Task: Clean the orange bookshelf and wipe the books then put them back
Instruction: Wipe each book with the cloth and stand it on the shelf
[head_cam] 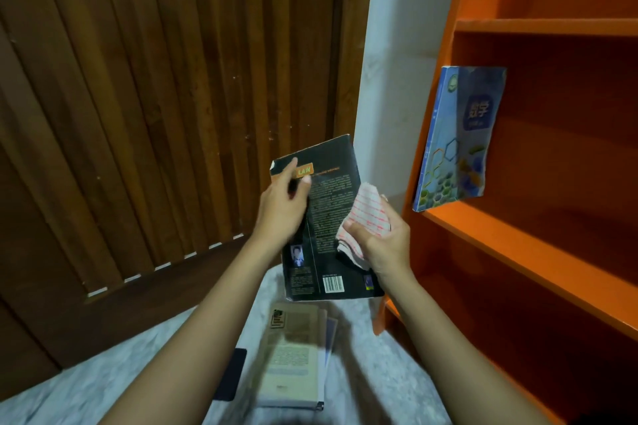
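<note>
While the left hand (281,207) clamps the black book (328,217) upright by its top-left corner, the right hand (381,245) grasps the cloth (366,214) against its right edge; the shelf (518,238) lies right.

Orange bookshelf (538,238) at right, black book (331,217) with orange label mid-frame, red-and-white striped cloth (369,214), blue hexagon-patterned book (459,138), brown slatted door (155,79) upper left.

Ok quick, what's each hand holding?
Left hand: closed on the black book.
Right hand: closed on the striped cloth, pressed to the book.
</note>
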Motion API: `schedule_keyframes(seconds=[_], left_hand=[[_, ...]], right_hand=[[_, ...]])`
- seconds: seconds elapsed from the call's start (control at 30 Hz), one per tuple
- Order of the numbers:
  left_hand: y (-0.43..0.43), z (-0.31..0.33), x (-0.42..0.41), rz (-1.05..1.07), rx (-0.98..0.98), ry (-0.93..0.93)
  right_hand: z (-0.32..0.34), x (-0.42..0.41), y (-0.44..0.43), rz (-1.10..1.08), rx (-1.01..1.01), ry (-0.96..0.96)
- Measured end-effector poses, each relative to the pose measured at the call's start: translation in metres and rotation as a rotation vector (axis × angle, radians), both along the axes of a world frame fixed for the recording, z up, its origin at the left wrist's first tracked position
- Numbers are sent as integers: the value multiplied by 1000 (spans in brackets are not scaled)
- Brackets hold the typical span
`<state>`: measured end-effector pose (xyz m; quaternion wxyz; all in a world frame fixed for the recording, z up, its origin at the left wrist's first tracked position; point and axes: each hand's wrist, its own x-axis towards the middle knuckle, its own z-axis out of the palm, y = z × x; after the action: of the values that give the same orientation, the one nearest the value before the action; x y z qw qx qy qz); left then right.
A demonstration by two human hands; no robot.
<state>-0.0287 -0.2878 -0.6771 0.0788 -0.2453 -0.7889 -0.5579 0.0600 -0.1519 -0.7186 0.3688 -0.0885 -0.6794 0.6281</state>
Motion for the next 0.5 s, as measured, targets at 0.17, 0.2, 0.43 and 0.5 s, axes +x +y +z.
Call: schedule_keyframes(seconds=[0.17,0.2,0.43,0.5], left_hand=[[16,10,3,-115,-39,-204],[17,11,1,-91,-52,-216],[15,5,8,51,-66,-77],[13,0,7,53,39,-78]], right_hand=[[-14,4,-16,42,261,-31],[-19,4,-17,51,301,-24],[-37,5,-26,68,433,-120],[-35,7,-26,81,519,-150]])
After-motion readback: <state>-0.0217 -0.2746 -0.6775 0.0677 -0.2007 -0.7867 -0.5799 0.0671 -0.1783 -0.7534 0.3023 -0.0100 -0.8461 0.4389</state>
